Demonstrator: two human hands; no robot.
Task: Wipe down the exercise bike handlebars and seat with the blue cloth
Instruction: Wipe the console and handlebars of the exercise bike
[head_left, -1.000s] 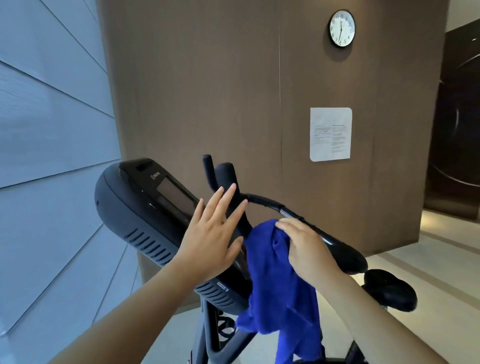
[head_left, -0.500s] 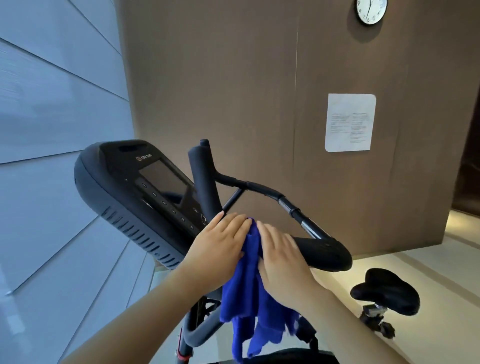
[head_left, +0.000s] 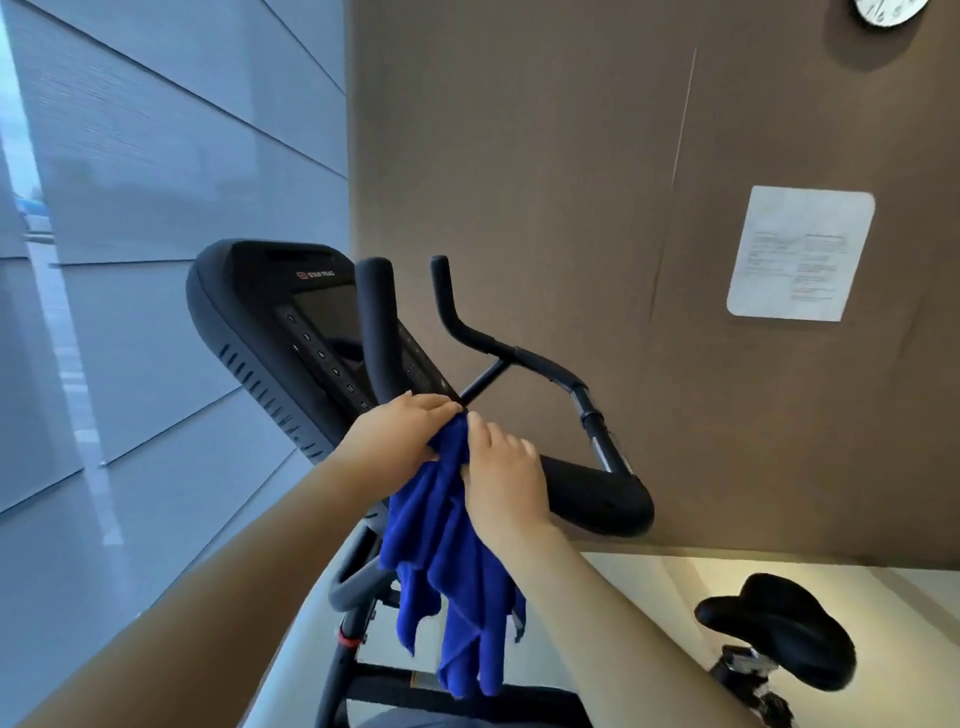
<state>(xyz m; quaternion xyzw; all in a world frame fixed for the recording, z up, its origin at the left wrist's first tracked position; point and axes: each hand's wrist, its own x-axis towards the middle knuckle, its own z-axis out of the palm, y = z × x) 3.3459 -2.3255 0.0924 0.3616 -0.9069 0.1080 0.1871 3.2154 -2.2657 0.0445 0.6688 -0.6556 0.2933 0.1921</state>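
Observation:
The exercise bike's black handlebars (head_left: 524, 358) rise in the middle of the head view, with a thick padded grip (head_left: 597, 499) pointing right. A blue cloth (head_left: 447, 551) hangs bunched over the bar's centre, its ends dangling down. My left hand (head_left: 400, 426) is closed on the cloth's top at the base of the near upright bar (head_left: 376, 332). My right hand (head_left: 501, 478) presses the cloth from the right side. The black seat (head_left: 779, 631) sits low at the right.
The bike's black console (head_left: 260, 332) with a dark screen stands left of the bars. A grey panelled wall is at the left, a brown wall with a white notice (head_left: 800, 254) and a clock (head_left: 888, 10) behind. Pale floor lies beyond the seat.
My left hand came off the console and closed on the cloth beside my right hand. The cloth is now bunched between both hands at the bar's centre. The view has shifted left.

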